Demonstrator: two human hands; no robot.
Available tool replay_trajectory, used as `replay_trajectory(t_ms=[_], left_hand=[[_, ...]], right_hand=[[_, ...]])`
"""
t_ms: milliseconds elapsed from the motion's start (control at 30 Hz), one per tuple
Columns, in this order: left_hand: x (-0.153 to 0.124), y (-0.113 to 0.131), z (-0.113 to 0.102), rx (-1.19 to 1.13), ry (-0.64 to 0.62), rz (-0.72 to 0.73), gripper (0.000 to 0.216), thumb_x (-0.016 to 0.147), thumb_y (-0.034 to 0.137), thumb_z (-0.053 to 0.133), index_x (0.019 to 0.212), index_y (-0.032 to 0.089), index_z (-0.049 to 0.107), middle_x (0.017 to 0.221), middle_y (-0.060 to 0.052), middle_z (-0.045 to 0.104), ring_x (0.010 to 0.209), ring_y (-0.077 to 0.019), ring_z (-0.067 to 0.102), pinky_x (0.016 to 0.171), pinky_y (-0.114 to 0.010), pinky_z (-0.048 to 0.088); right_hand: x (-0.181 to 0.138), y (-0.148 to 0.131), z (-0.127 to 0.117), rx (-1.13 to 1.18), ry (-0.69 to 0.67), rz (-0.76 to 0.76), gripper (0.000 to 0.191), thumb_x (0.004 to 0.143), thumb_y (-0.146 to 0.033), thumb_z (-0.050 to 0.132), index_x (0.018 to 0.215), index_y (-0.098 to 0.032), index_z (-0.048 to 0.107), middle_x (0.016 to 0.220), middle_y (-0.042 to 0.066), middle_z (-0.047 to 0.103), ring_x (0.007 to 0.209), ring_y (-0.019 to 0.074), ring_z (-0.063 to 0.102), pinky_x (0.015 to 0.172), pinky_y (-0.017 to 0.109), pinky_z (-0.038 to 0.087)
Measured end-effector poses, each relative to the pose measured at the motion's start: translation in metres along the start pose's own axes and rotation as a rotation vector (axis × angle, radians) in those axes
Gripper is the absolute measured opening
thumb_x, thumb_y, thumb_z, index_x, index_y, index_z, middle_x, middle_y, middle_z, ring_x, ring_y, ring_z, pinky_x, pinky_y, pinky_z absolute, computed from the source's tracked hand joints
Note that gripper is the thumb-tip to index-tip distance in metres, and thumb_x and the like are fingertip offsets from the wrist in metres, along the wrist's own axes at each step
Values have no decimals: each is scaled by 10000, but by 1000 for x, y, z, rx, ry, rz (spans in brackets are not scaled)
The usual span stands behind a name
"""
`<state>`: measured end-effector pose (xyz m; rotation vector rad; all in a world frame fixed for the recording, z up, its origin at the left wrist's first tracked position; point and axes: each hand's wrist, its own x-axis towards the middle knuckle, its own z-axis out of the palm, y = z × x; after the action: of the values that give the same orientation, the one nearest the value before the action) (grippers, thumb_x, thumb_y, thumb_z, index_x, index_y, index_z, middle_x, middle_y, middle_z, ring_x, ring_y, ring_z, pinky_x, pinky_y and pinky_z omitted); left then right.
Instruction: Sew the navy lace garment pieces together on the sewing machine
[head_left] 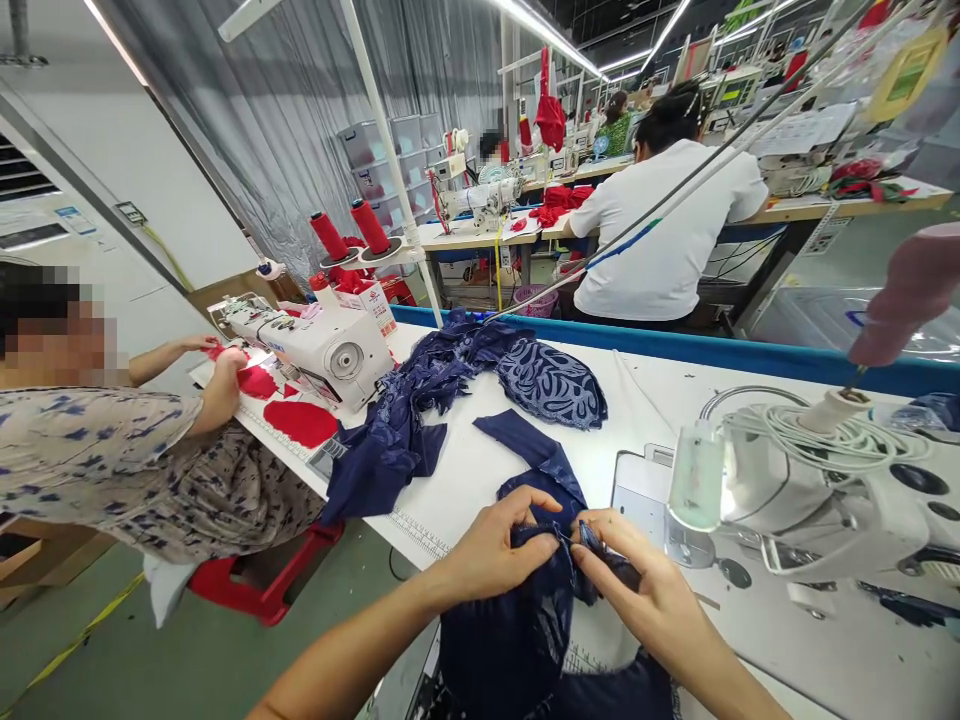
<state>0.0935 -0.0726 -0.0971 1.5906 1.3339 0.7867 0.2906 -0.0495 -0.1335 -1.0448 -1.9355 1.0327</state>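
A dark navy garment piece (510, 640) hangs over the table's front edge, with part of it lying on the white top. My left hand (510, 545) pinches its gathered edge between thumb and fingers. Close beside it, my right hand (626, 565) grips another fold of the same fabric, the fingertips of both hands nearly meeting. A flat navy strip (525, 440) extends from the cloth toward the back. To the right stands a white sewing machine (780, 500), apart from my hands.
A heap of navy fabric (420, 400) and a patterned navy piece (551, 385) lie farther back. At left, a co-worker (97, 450) handles red cloth by another sewing machine (315, 345). Red thread cones (371, 228) stand on a rack. Another person (660, 220) sits ahead.
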Motion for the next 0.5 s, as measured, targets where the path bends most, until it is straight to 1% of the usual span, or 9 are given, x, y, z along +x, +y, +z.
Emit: replay_trajectory(t_ms=[33, 133, 167, 200, 267, 367, 400, 433, 500], left_hand=[[0, 0, -1, -4, -16, 0, 332, 831, 217, 576, 1162, 238, 593, 758, 42, 469, 678, -111, 436, 606, -225, 322], [1, 0, -1, -30, -28, 21, 302, 832, 202, 566, 1127, 228, 624, 799, 27, 528, 728, -119, 477, 662, -230, 360], [1, -1, 0, -47, -21, 28, 273, 835, 199, 560, 1098, 218, 634, 814, 21, 552, 751, -123, 496, 690, -234, 373], [2, -1, 1, -66, -10, 32, 238, 837, 197, 556, 1060, 206, 641, 827, 14, 571, 773, -128, 513, 714, -237, 382], [2, -1, 3, -104, 16, 23, 162, 837, 193, 554, 977, 185, 636, 836, 9, 589, 792, -130, 530, 727, -235, 388], [2, 0, 6, -141, 36, -14, 67, 836, 204, 563, 880, 173, 603, 813, 17, 577, 767, -119, 514, 685, -221, 369], [2, 0, 7, -148, 41, -27, 53, 839, 216, 566, 853, 172, 591, 791, 23, 562, 743, -113, 497, 663, -218, 356], [2, 0, 8, -156, 48, -39, 63, 841, 231, 570, 829, 171, 581, 766, 28, 543, 717, -107, 475, 643, -217, 342], [2, 0, 8, -173, 64, -50, 111, 840, 260, 583, 782, 167, 563, 724, 37, 501, 679, -100, 431, 622, -219, 322]], right_hand=[[0, -1, 0, 1, -8, 9, 267, 943, -468, 477, 903, -236, 604, 970, 41, 614, 879, 183, 585, 595, 229, 476], [-1, -1, 3, -29, -14, 59, 315, 950, -503, 452, 863, -237, 595, 777, 3, 600, 689, 154, 574, 549, 225, 474], [-2, 1, 4, -42, 8, 58, 316, 948, -510, 459, 865, -238, 597, 752, -3, 601, 666, 150, 577, 558, 225, 482], [-3, 2, 5, -54, 41, 44, 303, 943, -510, 476, 898, -241, 607, 773, -1, 622, 691, 154, 601, 586, 226, 498], [-5, 5, 7, -78, 122, -2, 284, 938, -485, 512, 1070, -256, 616, 880, 17, 669, 817, 176, 656, 606, 220, 512], [-7, 5, 7, -135, 190, -92, 375, 956, -399, 515, 1314, -287, 524, 930, 29, 686, 888, 178, 679, 482, 187, 465], [-8, 4, 6, -150, 192, -129, 387, 967, -363, 502, 1348, -298, 496, 946, 29, 685, 886, 169, 678, 452, 179, 444], [-8, 2, 5, -156, 192, -174, 379, 975, -327, 488, 1353, -306, 487, 976, 30, 680, 892, 159, 673, 464, 174, 449], [-9, -3, 3, -163, 177, -253, 314, 983, -272, 461, 1289, -310, 523, 1035, 34, 652, 911, 146, 655, 573, 184, 495]])
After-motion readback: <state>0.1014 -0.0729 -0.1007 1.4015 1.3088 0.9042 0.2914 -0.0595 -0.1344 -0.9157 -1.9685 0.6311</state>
